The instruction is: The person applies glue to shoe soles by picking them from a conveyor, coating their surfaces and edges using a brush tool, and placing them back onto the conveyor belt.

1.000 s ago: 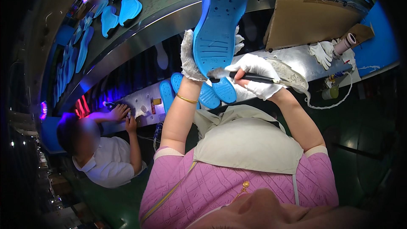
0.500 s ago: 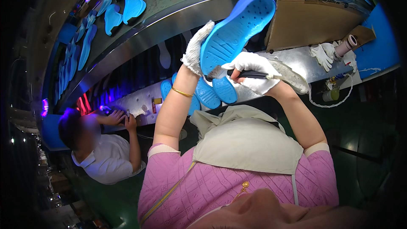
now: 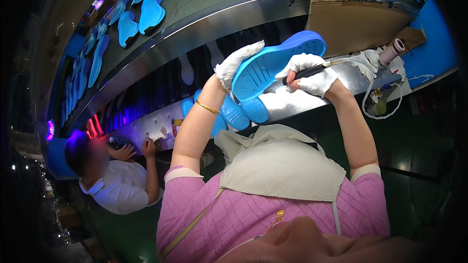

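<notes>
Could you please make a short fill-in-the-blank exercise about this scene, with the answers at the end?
1. The left hand holds a shoe sole of the colour ____.
2. The right hand holds a tool handle of the colour ____.
3. The gold bangle is worn on the person's ____ side.
4. The large cardboard piece is in the picture's ____ half.

Missing words: blue; black; left; right.

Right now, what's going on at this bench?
A person's gloved left hand holds up a blue shoe sole. The right hand, gloved with bare fingertips showing, grips a black-handled tool beside it; contact is unclear. More blue soles lie on the metal bench below. A co-worker sits leftward.
</notes>
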Demonstrator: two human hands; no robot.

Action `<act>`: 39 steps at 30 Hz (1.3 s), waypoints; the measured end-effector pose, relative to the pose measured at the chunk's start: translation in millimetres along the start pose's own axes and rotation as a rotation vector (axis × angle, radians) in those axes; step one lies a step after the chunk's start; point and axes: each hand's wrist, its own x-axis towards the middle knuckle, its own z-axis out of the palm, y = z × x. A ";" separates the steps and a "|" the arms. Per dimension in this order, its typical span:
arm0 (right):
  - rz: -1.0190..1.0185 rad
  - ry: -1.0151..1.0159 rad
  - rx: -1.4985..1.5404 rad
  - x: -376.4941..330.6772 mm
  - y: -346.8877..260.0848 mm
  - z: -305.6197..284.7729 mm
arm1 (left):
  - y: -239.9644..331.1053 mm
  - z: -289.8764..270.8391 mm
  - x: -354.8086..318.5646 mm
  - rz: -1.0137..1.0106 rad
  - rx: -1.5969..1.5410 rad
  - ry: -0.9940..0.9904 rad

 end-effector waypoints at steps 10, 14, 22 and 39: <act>-0.153 0.641 0.168 7.6 10.1 -50.8 | -37.3 -6.6 4.0 0.034 -0.454 -0.298; -0.365 0.500 -0.213 5.9 15.2 -17.2 | -37.7 1.0 -6.9 0.162 -0.447 -0.240; -0.437 0.363 -0.164 -3.1 -13.3 -4.0 | -39.5 -13.3 -9.8 0.274 -0.338 -0.249; -0.583 0.259 -0.303 12.8 -28.9 -16.3 | -50.9 -17.5 -24.7 0.524 -0.253 -0.193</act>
